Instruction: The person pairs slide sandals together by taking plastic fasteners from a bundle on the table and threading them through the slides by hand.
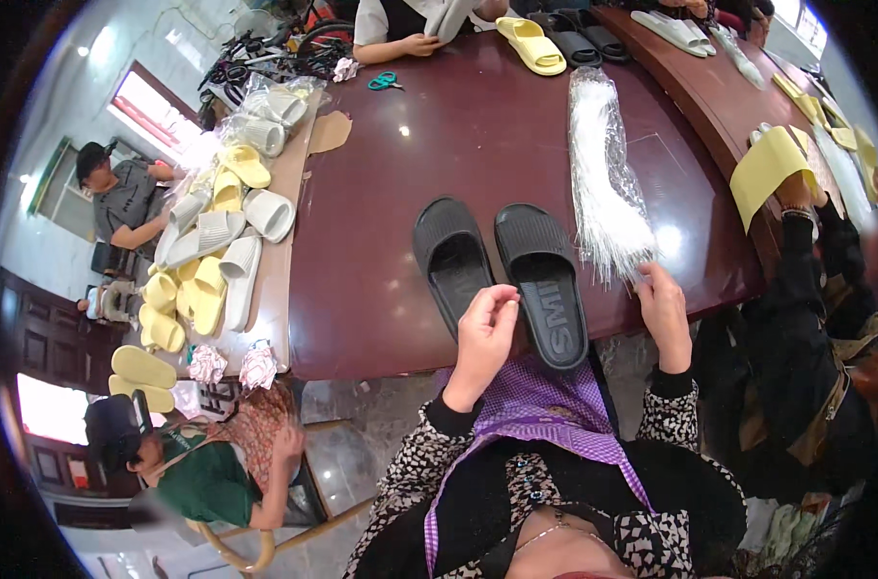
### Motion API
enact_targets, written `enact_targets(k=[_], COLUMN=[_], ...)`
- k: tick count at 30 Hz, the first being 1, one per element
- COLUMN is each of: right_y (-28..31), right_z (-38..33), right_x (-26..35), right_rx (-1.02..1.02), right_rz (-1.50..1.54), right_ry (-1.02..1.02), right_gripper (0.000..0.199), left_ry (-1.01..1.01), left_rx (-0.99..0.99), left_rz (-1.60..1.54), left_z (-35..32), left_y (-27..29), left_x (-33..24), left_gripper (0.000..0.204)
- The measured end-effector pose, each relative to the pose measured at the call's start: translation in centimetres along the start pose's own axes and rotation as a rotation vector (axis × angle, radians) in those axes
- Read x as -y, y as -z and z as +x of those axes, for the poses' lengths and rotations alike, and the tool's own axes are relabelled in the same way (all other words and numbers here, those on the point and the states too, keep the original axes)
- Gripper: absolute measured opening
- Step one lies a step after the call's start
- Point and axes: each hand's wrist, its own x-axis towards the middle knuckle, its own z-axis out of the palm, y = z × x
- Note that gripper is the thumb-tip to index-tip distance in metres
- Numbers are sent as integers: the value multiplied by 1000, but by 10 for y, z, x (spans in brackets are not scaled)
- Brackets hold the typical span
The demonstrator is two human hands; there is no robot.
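Note:
A pair of black slide sandals lies side by side near the table's front edge: the left slide [448,253] and the right slide [543,280], toes pointing away from me. My left hand [487,336] hovers at the left slide's heel, partly covering it. Its thumb and fingers are pinched together; anything between them is too small to make out. A bundle of thin white plastic strands [608,183] in a clear sleeve stretches across the table to the right of the slides. At its loose near end my right hand [663,307] has its fingertips closed on the strands.
Yellow and grey slides [207,241] are piled on the left table. Teal scissors [385,81] and a yellow slide [532,46] lie toward the far side. People sit around the tables; at right, a co-worker's hand holds a yellow sheet [769,174].

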Motion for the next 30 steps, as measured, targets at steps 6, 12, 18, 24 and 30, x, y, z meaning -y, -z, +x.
enact_targets(k=[6,12,18,24,30], right_y=[19,34,46,52,48], right_z=[-10,-21,-29,-28,-17], right_x=[2,27,41,40,33], right_rx=[95,316,415,488,523], right_rz=[96,350,498,572,725], right_ry=[32,29,45,136,82], right_gripper=[18,18,16,15,14], left_ry=[-118,-500,-551,-602,-553], left_rx=[118,252,434,454,369], left_rz=[178,305,238,263,279], left_z=[3,8,9,13,9], left_y=[-25,-67,-88,-90,-79], left_x=[-25,-28,-21,-15,-11], left_gripper=[16,19,20,18,17])
